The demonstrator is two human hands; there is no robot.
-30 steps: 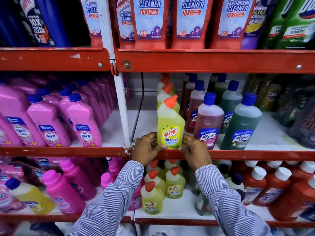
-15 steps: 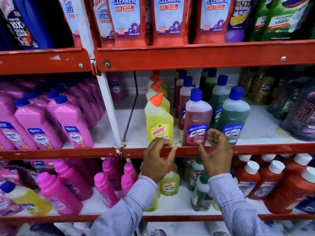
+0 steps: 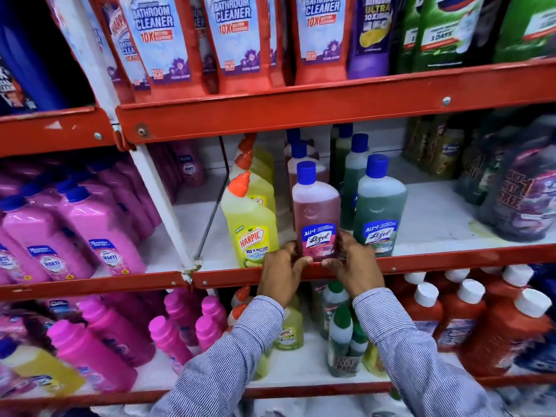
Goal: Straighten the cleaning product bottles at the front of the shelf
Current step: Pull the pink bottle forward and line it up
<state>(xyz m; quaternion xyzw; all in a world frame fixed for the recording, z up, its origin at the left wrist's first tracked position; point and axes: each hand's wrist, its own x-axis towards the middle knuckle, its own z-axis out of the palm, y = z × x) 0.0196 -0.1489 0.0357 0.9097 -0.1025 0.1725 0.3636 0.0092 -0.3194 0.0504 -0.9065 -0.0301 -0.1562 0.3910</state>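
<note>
both hands have shifted from the yellow harpic bottle point(image 3: 251, 218) to the pink lizol bottle point(image 3: 316, 212) at the shelf's front edge, left hand point(image 3: 281, 273) and right hand point(image 3: 355, 267) clasping its base, which is likely the steadiest hold on smooth, liquid-heavy, rigid plastic.

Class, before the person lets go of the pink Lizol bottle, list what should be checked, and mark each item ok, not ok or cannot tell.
1. Both hands on the pink Lizol bottle: left hand, right hand: ok.
2. Label faces front: ok.
3. Bottle upright: ok.
4. Base flat on the shelf: cannot tell, fingers and the red shelf rail hide it.
5. In line with the yellow Harpic bottle and the green Lizol bottle: ok.
</note>
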